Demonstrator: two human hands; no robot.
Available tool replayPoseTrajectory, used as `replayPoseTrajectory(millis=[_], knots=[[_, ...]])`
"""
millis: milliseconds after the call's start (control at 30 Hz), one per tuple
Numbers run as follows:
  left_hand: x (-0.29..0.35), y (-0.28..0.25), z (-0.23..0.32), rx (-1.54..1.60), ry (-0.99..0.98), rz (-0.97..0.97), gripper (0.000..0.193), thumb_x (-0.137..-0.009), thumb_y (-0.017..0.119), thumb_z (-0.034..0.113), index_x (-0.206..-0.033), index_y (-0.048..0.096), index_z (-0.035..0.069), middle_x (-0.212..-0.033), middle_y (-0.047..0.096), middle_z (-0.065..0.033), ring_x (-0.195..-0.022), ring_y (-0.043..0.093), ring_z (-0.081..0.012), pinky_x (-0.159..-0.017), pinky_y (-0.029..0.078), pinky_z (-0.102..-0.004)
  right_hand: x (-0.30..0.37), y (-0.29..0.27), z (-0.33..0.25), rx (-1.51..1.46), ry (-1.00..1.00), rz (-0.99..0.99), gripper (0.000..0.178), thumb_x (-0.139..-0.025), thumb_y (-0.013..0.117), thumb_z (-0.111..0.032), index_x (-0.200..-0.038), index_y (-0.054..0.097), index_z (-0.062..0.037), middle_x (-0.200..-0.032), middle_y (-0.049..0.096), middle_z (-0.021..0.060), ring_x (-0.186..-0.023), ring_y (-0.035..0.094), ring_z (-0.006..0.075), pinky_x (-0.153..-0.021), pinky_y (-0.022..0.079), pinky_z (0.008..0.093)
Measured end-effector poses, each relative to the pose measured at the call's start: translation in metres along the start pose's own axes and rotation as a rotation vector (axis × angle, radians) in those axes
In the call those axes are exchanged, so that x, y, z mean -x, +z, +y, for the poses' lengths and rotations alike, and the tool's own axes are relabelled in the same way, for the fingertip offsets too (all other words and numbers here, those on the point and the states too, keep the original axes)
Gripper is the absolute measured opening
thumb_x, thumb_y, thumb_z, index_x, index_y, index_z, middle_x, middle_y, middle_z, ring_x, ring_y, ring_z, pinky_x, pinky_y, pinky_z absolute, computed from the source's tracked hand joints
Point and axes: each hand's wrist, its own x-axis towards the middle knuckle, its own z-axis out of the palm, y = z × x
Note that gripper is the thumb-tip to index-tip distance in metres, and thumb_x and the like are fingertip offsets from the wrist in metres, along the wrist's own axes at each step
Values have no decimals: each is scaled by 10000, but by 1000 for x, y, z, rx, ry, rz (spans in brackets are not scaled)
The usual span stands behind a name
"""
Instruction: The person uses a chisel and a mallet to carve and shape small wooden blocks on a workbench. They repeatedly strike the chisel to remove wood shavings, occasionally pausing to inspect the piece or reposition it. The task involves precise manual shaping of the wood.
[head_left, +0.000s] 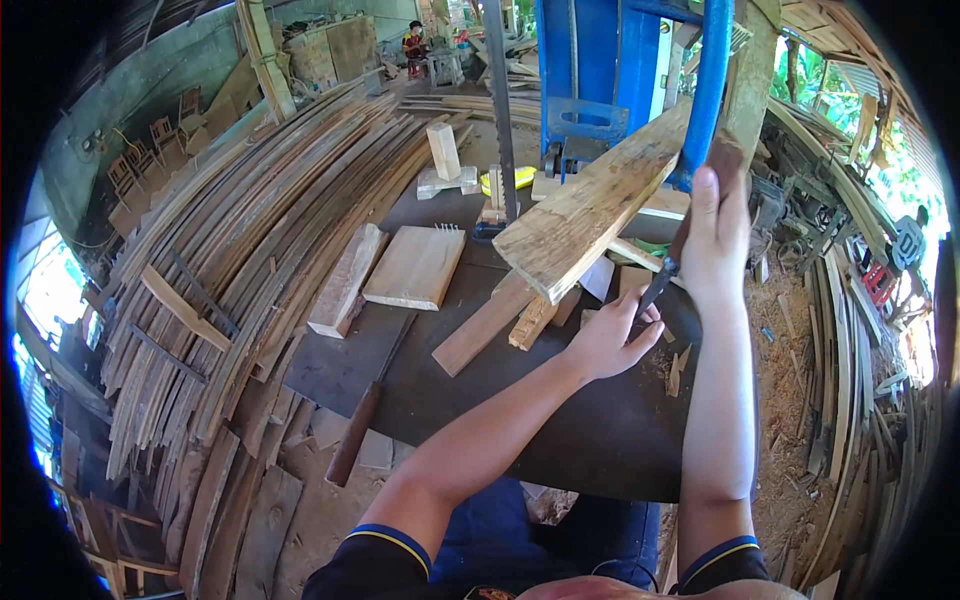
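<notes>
My right hand (716, 245) is wrapped round the brown handle of a wooden-handled tool (681, 243), thumb pointing up. My left hand (612, 338) is closed round the tool's dark metal part, lower down; its working end is hidden by my fingers, so I cannot make out its kind. Just beyond my hands a thick, rough board (600, 205) lies tilted over smaller pieces, its far end by the blue machine frame (712, 90). A narrow strip of wood (486, 325) and a short block (533, 322) lie under the board's near end.
An upright saw blade (501, 110) rises from the dark table (450, 400). At left lie a squared block (347, 280), a flat board with nails (416, 267) and a wooden-handled blade (355, 435) overhanging the edge. Long stacked planks (230, 230) flank the left; sawdust (785, 350) covers the right floor.
</notes>
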Motion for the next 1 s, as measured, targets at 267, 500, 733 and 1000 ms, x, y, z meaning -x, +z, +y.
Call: replayPoseTrajectory(millis=[267, 500, 733, 1000], knots=[[-9, 6, -15, 321, -120, 1, 539, -1105, 305, 523, -972, 477, 30, -748, 407, 13, -661, 381, -103, -619, 379, -287, 5, 0, -13, 18, -37, -125, 372, -1072, 532, -304, -1217, 505, 37, -1050, 555, 226, -955, 570, 411, -860, 457, 473], [-8, 2, -24, 231, -190, -21, 460, -1104, 389, 476, -939, 519, 67, -727, 459, 49, -647, 428, -92, -605, 382, -288, 36, -59, -20, 232, 198, -370, 512, -1019, 603, -363, -1375, 472, -19, -1179, 572, 249, -1073, 604, 425, -921, 487, 477], [-16, -3, -16, 471, -195, -174, 446, -1100, 397, 507, -970, 488, 90, -759, 390, 50, -678, 365, -67, -627, 331, -242, 134, -164, 10, 1046, 401, -676, 749, -927, 688, -458, -1434, 448, 38, -1348, 519, 295, -1240, 554, 474, -1024, 486, 504], [-17, -13, -13, 551, -173, -169, 401, -1122, 360, 448, -948, 474, 106, -747, 421, 33, -704, 420, -91, -692, 399, -262, 170, -178, 31, 836, 602, -631, 511, -928, 708, -319, -1220, 553, 71, -1121, 612, 277, -1066, 609, 483, -932, 496, 524]])
